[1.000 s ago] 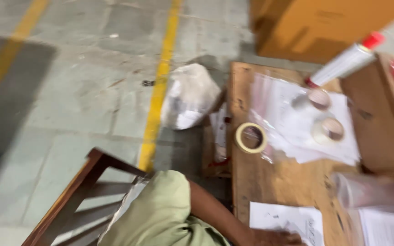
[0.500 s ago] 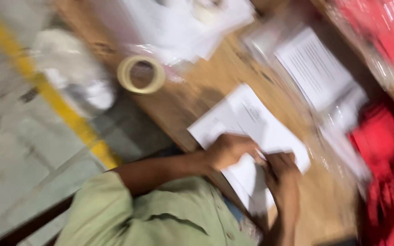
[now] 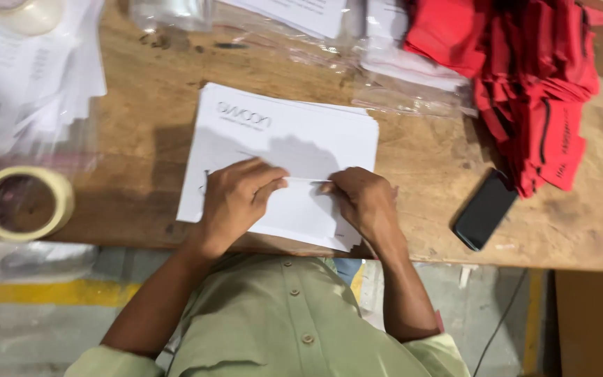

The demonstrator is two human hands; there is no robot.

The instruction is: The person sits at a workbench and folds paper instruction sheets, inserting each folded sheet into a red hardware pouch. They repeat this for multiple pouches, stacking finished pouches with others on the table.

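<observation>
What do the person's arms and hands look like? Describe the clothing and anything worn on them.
Both hands, left hand and right hand, are bare: no gloves, and no rings or watch that can be seen. The forearms are uncovered. The person wears a pale green button-front shirt with sleeves rolled up near the elbows, where the cuffs bunch at the left sleeve and right sleeve.

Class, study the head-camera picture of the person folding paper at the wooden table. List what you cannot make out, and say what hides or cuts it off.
- Lower edge of the paper stack: head view, covered by the left hand and right hand.
- Tape roll: its far left is cut by the frame edge.
- Red cloth pile: top cut by the frame's upper edge.
- Contents of the clear plastic bags: blurred by glare.
- Phone screen: dark, nothing readable.
</observation>
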